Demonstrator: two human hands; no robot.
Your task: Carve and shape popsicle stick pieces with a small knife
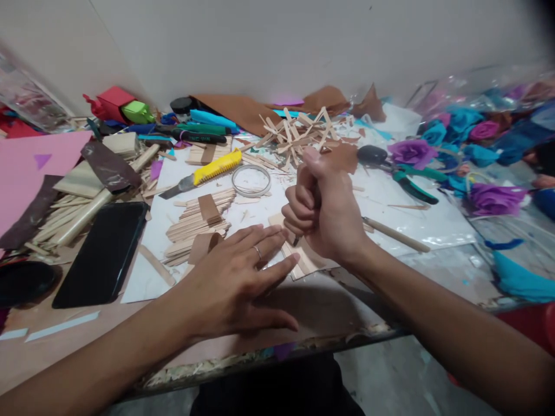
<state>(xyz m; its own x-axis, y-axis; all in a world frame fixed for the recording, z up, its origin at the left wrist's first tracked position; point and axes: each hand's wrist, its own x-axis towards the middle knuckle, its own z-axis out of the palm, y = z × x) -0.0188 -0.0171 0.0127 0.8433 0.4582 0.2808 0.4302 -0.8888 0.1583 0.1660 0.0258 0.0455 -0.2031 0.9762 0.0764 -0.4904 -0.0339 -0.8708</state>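
Observation:
My left hand [247, 268] lies flat with fingers spread, a ring on one finger. Its fingertips reach flat pale wooden sticks [306, 263] set side by side. Above these sticks my right hand [323, 211] is closed in an upright fist, thumb on top. A slim tool with a dark tip [296, 240] pokes out under the fist; the rest of it is hidden, so its kind is unclear. Left of my hands are stacks of wooden craft sticks [195, 222] with brown strips [208, 209] across them.
Behind lie a yellow utility knife [217, 166], a tape roll [251, 181] and a loose stick heap [299, 133]. A phone [102, 254] is at left. Green-handled pliers [416, 184], a wooden-handled tool [396, 235] and paper flowers [496, 199] lie right. The table edge [243, 363] is close.

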